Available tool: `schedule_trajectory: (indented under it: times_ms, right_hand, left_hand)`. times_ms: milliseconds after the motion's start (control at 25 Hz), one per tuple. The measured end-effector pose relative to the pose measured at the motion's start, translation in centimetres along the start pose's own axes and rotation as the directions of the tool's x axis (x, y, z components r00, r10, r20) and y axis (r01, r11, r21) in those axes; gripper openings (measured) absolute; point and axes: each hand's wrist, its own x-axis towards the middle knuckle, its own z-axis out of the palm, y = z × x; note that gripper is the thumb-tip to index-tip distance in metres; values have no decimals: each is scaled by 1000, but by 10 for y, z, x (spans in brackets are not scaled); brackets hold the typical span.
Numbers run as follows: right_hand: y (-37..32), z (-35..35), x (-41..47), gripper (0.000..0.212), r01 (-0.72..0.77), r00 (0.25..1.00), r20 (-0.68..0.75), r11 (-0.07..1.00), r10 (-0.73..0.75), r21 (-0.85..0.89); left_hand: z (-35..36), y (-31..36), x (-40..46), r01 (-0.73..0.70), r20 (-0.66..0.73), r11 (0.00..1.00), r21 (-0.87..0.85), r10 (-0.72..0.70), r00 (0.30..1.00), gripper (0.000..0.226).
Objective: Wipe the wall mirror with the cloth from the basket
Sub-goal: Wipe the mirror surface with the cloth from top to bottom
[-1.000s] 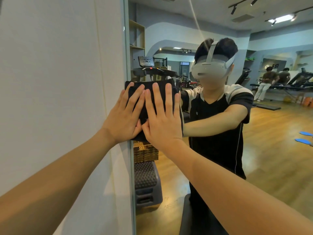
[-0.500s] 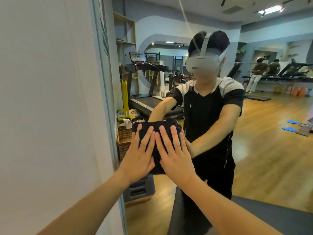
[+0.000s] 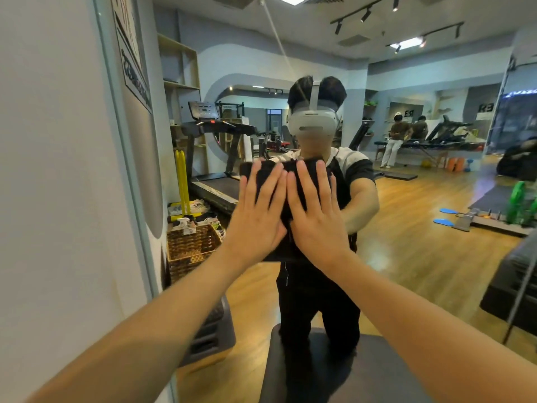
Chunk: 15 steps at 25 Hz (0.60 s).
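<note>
A folded black cloth lies flat against the wall mirror. My left hand and my right hand press on it side by side, fingers straight and spread, thumbs nearly touching. The hands cover most of the cloth; its top edge and a strip between the hands show. In the mirror I see my own reflection behind the cloth. A wicker basket appears in the reflection at lower left, near the mirror's left edge.
A white wall borders the mirror's left edge. The reflection shows a treadmill, a black bench in front of me, a wooden floor and two people at the far right.
Both hands slid the cloth down the mirror's left edge, then to the right and upward toward the middle of the glass. The hands stay flat on the cloth throughout.
</note>
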Motion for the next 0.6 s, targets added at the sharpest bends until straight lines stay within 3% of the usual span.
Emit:
schedule_trajectory:
  times_ms: [120,280,440,600]
  right_hand:
    - [-27,4,26,57,-40,999,-34,998,42,39]
    - [-47,15,-20,57,11,1000,2,996,-11,91]
    - [-23,8,-115,59,55,993,99,995,-63,88]
    - [51,-24,-183,57,42,988,150,999,-44,19]
  left_hand:
    - [-9,-35,4,-11,-34,1000,-20,10,999,79]
    - [14,-28,-53,-2,-17,999,-42,1,1000,73]
    - [54,46,-111,2,47,999,-42,0,999,76]
    - [89,155,-113,30,126,992,-121,-15,992,74]
